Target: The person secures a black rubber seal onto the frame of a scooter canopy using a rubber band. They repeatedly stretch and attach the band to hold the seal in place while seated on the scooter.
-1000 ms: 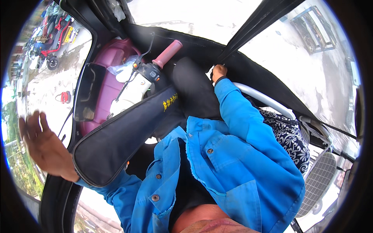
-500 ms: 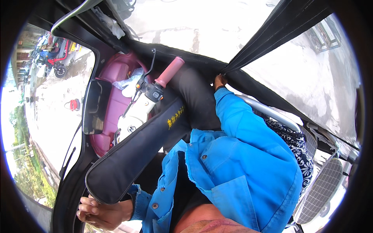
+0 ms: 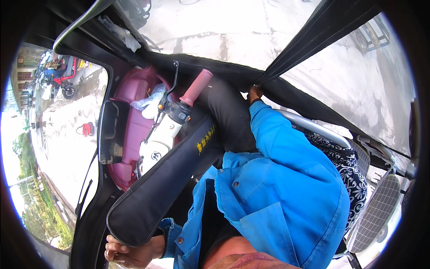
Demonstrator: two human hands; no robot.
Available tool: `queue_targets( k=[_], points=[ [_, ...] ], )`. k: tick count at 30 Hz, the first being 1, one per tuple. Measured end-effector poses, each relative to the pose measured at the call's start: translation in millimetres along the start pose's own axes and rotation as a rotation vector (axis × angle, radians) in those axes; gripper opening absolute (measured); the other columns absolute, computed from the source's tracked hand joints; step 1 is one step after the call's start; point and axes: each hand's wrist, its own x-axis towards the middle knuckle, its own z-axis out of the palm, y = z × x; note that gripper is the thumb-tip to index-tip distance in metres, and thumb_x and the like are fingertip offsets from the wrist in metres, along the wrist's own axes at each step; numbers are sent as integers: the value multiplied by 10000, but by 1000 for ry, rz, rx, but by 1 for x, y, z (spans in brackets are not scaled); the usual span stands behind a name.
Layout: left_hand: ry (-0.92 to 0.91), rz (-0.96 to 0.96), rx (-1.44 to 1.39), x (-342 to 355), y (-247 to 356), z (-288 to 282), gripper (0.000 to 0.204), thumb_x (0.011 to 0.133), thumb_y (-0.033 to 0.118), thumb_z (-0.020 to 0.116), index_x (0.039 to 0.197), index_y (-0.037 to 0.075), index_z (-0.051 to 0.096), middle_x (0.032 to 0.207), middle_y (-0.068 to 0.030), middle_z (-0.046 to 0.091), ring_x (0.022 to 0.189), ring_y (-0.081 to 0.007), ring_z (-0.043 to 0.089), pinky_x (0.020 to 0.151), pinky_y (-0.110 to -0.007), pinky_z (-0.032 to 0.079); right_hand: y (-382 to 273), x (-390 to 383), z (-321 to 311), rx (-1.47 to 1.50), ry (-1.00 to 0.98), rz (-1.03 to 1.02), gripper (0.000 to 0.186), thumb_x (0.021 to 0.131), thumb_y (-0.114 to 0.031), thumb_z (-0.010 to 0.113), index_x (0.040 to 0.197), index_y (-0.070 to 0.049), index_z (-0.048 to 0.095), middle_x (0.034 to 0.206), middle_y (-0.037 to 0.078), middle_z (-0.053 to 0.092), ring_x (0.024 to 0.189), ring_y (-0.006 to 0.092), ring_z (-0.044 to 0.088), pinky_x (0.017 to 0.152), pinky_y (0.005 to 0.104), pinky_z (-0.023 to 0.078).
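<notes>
My right hand (image 3: pixel 255 93) is at the side opening, closed on the edge of a black fabric cover (image 3: pixel 286 56) where its folds draw together; the fingertips are mostly hidden. My left hand (image 3: pixel 134 254) is low at the left, its fingers curled beside the door frame (image 3: pixel 92 233). What it grips, if anything, I cannot make out. Just above it is the rounded end of a long black case (image 3: pixel 152 197) with yellow lettering. The case slants across my lap and partly covers the white handlebar column (image 3: pixel 159 139).
A pink handlebar grip (image 3: pixel 197 87) with a brake lever (image 3: pixel 174 80) sits above my knees. Clear plastic (image 3: pixel 150 101) lies on the pink dashboard (image 3: pixel 136 125). A silver rail (image 3: pixel 313 128) and a patterned cushion (image 3: pixel 345 168) are to the right. Outside stand a red scooter (image 3: pixel 67 78) and a red bag (image 3: pixel 86 129).
The view has shifted slightly, so the dashboard, case and left hand appear a little further right and lower. Both hands stay at the same places on the vehicle.
</notes>
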Motion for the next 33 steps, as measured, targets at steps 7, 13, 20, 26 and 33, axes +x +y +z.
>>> queue_targets(
  k=[7,13,20,26,33],
  points=[
    [-28,-5,-6,-3,-13,2,307,1128,294,543,1177,-9,521,854,-153,581,806,-271,585,759,-396,547,6,-1,-4,-41,-31,-129,375,981,-246,738,1311,-67,741,1161,173,793,1018,340,768,882,445,565],
    [-34,-4,-32,-4,-20,3,295,1126,287,544,1170,-5,524,847,-150,580,791,-267,582,743,-393,543,22,29,-11,-253,-44,-645,274,1005,-276,765,1122,-29,746,1043,113,787,912,282,740,873,435,568],
    [-26,3,-81,-8,-27,1,282,1124,279,545,1163,0,528,838,-146,580,774,-262,580,724,-389,537,33,40,-5,-149,-5,-668,153,963,-163,774,995,-20,731,1000,124,803,914,290,763,849,419,580],
    [-20,30,-171,-12,-22,-5,270,1121,272,546,1156,4,532,831,-143,580,759,-258,578,707,-386,533,25,22,-11,-96,49,-125,239,988,-178,713,1172,-38,771,1159,157,820,1011,344,792,890,453,612],
    [-483,-16,-419,-13,-3,2,241,1080,259,615,1150,32,576,819,-92,670,697,-251,626,646,-381,562,-28,-38,-57,-341,-130,-24,256,997,-218,698,1178,-55,781,1173,158,819,1033,351,790,899,463,614]
  ],
)
